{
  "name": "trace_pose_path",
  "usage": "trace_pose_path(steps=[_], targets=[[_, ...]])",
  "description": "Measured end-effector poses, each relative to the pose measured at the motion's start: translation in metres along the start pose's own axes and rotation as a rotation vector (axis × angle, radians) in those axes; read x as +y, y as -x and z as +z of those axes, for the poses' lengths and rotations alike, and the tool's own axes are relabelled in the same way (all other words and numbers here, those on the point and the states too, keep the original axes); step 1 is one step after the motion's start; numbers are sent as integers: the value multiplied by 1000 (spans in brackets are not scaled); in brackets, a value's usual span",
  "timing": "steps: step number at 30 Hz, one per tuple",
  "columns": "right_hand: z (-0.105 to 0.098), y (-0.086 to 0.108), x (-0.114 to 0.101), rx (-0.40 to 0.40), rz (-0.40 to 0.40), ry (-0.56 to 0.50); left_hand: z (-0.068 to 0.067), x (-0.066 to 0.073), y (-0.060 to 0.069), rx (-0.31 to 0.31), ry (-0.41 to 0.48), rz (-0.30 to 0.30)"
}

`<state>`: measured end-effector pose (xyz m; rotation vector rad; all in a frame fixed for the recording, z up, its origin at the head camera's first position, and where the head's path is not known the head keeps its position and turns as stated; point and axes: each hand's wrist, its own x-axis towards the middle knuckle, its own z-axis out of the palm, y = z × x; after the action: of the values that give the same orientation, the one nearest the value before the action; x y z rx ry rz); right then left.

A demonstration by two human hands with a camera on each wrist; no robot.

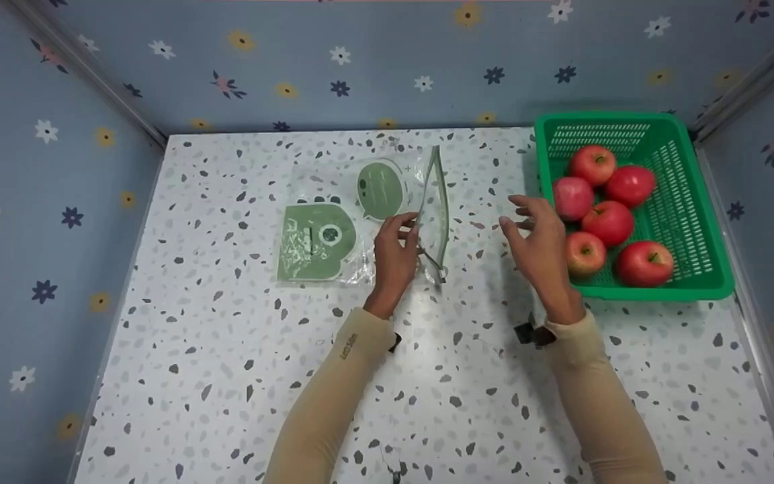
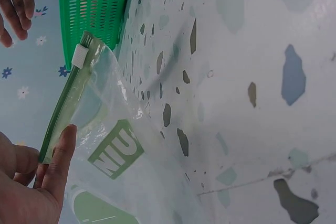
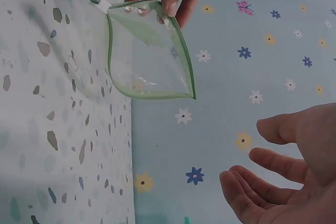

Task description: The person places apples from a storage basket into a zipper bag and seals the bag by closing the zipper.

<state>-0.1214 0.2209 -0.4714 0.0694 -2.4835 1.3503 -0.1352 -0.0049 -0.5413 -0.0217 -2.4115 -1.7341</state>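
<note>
A clear zip bag (image 1: 316, 245) with green printed shapes lies on the speckled table, its mouth facing right. My left hand (image 1: 397, 259) pinches the upper edge of that mouth between thumb and fingers. In the right wrist view the green-rimmed opening (image 3: 149, 51) gapes wide. A white slider (image 2: 79, 56) sits at one end of the green zip strip in the left wrist view. My right hand (image 1: 541, 252) hovers beside the basket's left side, fingers apart and slightly bent, holding nothing. Several red apples (image 1: 607, 223) lie in the green basket (image 1: 696, 290).
The basket stands at the table's right back corner, close to the flowered wall panel (image 1: 387, 64). Similar panels rise along the left and right sides. Speckled table surface (image 1: 192, 376) extends in front of the bag.
</note>
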Motion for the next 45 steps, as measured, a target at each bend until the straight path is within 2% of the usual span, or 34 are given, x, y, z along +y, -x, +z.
trace_pose_path(steps=[8, 14, 23, 31, 38, 41, 45], targets=[[-21, 0, 6, 16, 42, -9, -1, -1, 1, -17, 38, 9], [-34, 1, 14, 29, 83, 27, -1, -2, 2, -10, 45, 0], [-53, 2, 28, 71, 51, 11, -1, -2, 1, -8, 39, -7], [-68, 5, 38, 64, 101, 68, -2, -1, 1, -3, 24, -4], [-80, 9, 46, 50, 150, 104, -2, -1, 1, -22, 55, -17], [-85, 10, 49, 44, 148, 137, -2, -1, 2, -25, 57, -28], [-90, 12, 53, 20, 106, 175, -2, -1, 2, -28, 66, -32]])
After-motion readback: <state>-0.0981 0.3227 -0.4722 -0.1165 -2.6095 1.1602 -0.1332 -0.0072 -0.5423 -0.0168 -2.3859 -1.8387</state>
